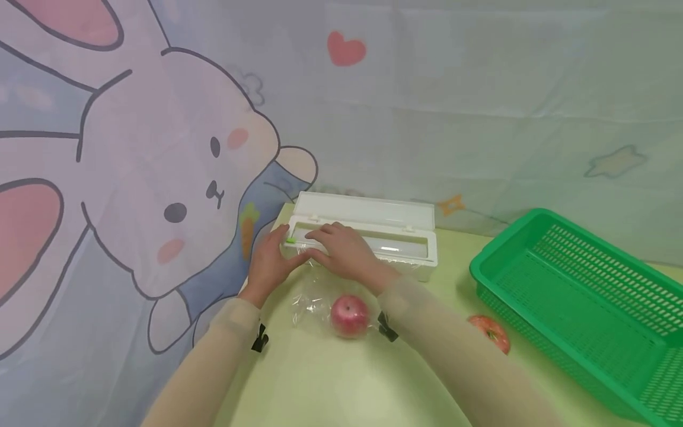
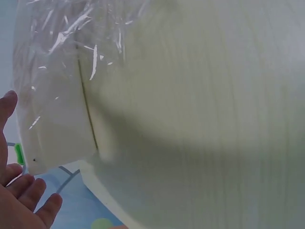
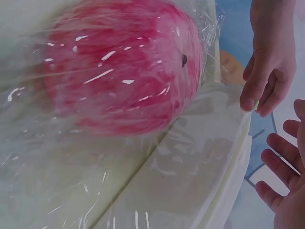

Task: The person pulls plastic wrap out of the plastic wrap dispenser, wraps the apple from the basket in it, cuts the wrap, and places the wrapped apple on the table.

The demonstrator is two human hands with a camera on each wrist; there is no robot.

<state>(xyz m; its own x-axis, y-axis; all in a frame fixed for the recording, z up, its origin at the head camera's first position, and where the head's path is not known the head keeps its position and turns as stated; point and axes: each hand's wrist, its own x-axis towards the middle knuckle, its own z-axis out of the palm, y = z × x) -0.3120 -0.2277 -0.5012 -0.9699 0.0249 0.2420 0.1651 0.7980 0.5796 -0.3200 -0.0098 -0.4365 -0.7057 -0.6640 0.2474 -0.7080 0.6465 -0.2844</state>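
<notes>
A white cling film dispenser [image 1: 427, 255] lies on the table with its lid raised, a roll visible inside. At the dispenser's left end, by a small green slider [image 1: 290, 241], my left hand [image 1: 268, 265] has its thumb and fingers spread apart. My right hand [image 1: 344, 252] reaches over the dispenser's left half with loosely bent fingers; its thumb is close to the left thumb. Clear film [image 3: 38, 157] runs from the dispenser's front over a pink-red apple [image 1: 349, 316]. Whether either hand touches the slider is hard to tell.
To the right stands a green plastic basket [image 1: 539, 296]. Beside it, another red fruit [image 1: 491, 333] is partly hidden by my right sleeve. A cloth with a rabbit print [image 1: 176, 148] hangs behind and left of the pale yellow table [image 1: 347, 385].
</notes>
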